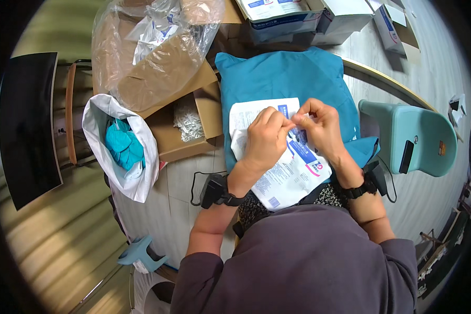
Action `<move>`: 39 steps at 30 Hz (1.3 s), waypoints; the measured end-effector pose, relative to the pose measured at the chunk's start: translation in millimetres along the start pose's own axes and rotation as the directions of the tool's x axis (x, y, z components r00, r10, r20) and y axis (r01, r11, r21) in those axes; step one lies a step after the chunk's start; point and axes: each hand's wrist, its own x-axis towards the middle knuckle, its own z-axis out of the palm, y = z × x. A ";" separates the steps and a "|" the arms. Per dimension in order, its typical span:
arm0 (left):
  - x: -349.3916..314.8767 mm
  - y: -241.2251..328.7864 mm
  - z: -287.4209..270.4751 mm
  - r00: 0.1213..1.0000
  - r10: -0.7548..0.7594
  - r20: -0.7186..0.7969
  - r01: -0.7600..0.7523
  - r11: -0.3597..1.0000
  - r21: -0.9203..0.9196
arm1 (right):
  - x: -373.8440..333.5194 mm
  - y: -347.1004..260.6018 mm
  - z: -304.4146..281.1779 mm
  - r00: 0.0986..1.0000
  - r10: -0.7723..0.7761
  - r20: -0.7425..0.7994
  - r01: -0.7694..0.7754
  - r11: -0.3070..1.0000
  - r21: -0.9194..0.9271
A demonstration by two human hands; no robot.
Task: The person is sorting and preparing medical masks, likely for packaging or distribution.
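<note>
Over a teal cloth (282, 73), both of my hands meet fingertip to fingertip. My left hand (267, 138) is closed in a pinch, and so is my right hand (322, 128). Whatever sits between the fingertips is too small and covered to make out. Right below them lies a white paper-like packet (293, 175) with blue and pink printing, near my lap. Another white packet (248, 112) shows flat on the cloth behind my left hand. My hands hide the middle of both packets.
Left of the cloth stands a cardboard box (180, 149) with white strips inside. A white bag (146, 178) holds teal pieces. Behind are a plastic-lined carton (157, 78) and a box of packets (285, 26). At the right stands a light teal stool (434, 141).
</note>
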 end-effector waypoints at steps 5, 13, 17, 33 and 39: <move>-10.1 28.1 -4.1 0.983 0.178 -0.045 -0.183 0.976 -0.119 | 20.8 14.0 -7.4 0.995 0.075 -0.067 -0.088 0.971 -0.223; -22.1 69.1 -48.9 0.986 -0.087 0.141 0.154 0.795 -0.586 | 24.1 20.7 -15.7 0.993 0.056 -0.102 -0.083 0.955 -0.284; 8.1 44.4 -53.4 0.888 -0.448 0.103 0.458 0.845 -0.275 | 13.0 9.2 -11.7 0.990 -0.130 -0.062 0.103 0.942 -0.318; 54.0 -34.0 3.7 0.947 -0.286 0.149 0.261 0.951 0.165 | 14.8 10.1 -6.0 0.980 -0.002 -0.201 -0.027 0.990 -0.140; 58.6 -15.0 1.1 0.936 -0.250 0.249 0.282 0.954 -0.103 | 19.7 -6.7 -19.4 0.981 -0.149 -0.126 0.132 0.982 -0.132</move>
